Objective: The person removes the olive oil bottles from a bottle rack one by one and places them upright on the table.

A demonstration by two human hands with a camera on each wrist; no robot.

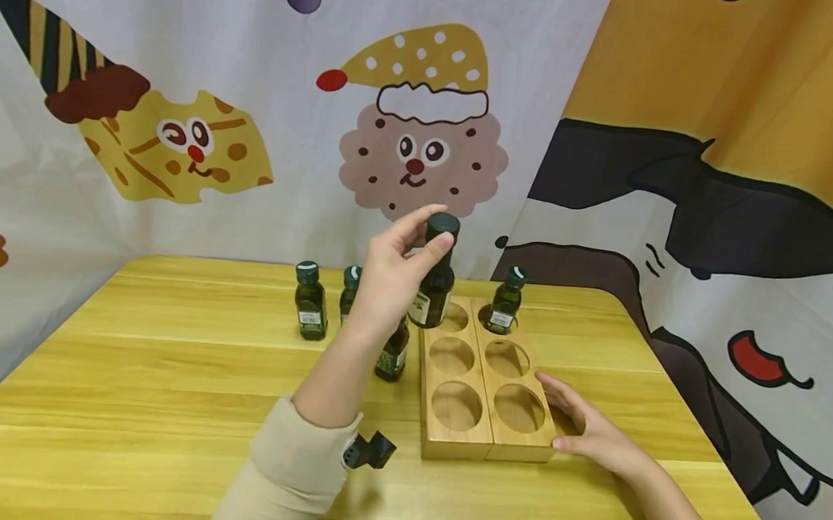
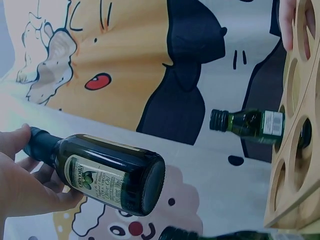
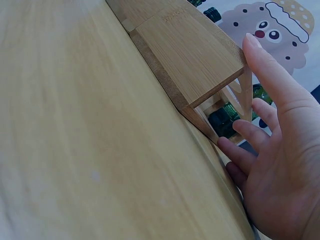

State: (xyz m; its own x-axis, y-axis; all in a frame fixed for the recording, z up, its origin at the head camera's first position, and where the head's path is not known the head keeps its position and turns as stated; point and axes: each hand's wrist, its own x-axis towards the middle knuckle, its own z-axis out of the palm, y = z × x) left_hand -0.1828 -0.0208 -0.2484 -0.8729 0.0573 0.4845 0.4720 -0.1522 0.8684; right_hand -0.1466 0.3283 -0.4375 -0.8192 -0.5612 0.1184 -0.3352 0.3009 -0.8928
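Note:
My left hand (image 1: 396, 271) grips a dark olive oil bottle (image 1: 434, 297) by its capped neck, thumb on one side and fingers on the other. Its label shows printed olives in the left wrist view. The bottle hangs upright over the far left hole of a wooden bottle rack (image 1: 457, 445) with two rows of round holes. In the far right hole stands a small green bottle (image 1: 505, 301). My right hand (image 1: 606, 443) rests at the rack's near right side, with the straight thumb (image 3: 262, 65) at its corner and relaxed fingers along the side.
Left of the rack stand a green bottle (image 1: 311, 309), a second bottle (image 1: 348, 296) partly behind my left forearm, and a third bottle (image 1: 392, 354) close to the rack. A printed curtain (image 1: 247, 226) hangs behind the wooden table (image 1: 128, 401).

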